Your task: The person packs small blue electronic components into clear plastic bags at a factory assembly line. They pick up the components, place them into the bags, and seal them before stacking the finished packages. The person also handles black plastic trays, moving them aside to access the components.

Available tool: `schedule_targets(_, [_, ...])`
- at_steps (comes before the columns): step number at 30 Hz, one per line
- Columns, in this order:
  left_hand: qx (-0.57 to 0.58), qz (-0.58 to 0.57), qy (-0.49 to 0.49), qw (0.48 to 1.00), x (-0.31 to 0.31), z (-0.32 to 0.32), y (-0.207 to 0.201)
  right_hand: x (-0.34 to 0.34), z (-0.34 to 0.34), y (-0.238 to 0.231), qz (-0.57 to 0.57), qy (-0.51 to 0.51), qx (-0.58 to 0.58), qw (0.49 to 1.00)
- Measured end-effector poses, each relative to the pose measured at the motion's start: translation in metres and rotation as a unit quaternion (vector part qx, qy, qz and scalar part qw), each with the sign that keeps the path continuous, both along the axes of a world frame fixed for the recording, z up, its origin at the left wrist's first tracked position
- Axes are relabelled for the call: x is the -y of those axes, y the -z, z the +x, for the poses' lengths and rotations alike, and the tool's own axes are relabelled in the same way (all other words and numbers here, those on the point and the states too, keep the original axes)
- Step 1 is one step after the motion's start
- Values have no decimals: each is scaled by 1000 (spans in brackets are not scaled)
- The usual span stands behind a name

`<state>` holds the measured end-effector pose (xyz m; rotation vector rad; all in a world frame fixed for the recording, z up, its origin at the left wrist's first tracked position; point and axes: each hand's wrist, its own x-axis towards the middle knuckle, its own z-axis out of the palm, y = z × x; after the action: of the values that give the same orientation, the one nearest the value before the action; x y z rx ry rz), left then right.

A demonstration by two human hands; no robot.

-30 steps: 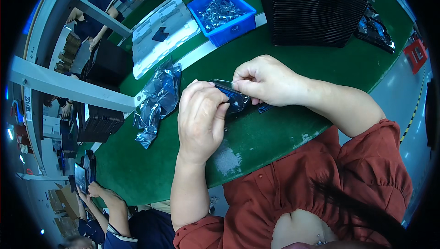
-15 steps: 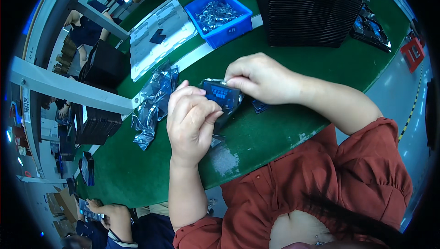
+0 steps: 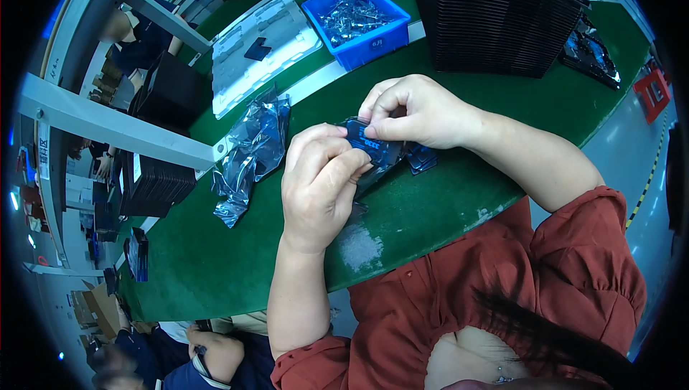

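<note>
While you've got both hands up over the bench, here's how it looks, biggest thing down to smallest:

Green bench (image 3: 459, 196): runs corner to corner across the view, and your hands hang just above the middle of it.

Black tray stack (image 3: 502, 17): far side, well apart from your hands, with the blue bin (image 3: 362, 20) of shiny bits just to its left.

Shiny bags (image 3: 251, 149): crumpled pile lying on the bench, near your left hand but not touching it.

Left hand (image 3: 316, 182): forearm comes straight up from below, wrist bent, fingers curled in tight and pinching the lower left edge of the small blue part.

Right hand (image 3: 420, 110): reaches in from the right, thumb and forefinger nipping the top edge of that part, other fingers curled over it.

Small blue part (image 3: 373, 147): held between both hands, off the bench surface, with dark wrapping trailing under it. Can't really tell whether that's a bag or a second piece, it's mostly hidden by your fingers.

Step in hand: I'd say you're getting the part out of (or into) its wrapper.

Next move: probably wants one hand holding steady while the other pulls gently, gripping by the edges.
</note>
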<state>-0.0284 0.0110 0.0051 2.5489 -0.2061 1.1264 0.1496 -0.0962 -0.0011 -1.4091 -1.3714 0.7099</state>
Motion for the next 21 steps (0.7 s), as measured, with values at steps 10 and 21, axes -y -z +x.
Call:
schedule_targets(10, [-241, -271, -110, 925, -7, -4, -5, 0, 20, -4, 141, 148, -21, 979])
schedule_targets(21, [-33, -307, -344, 886, -103, -65, -6, 9, 38, -7, -41, 85, 316, 944])
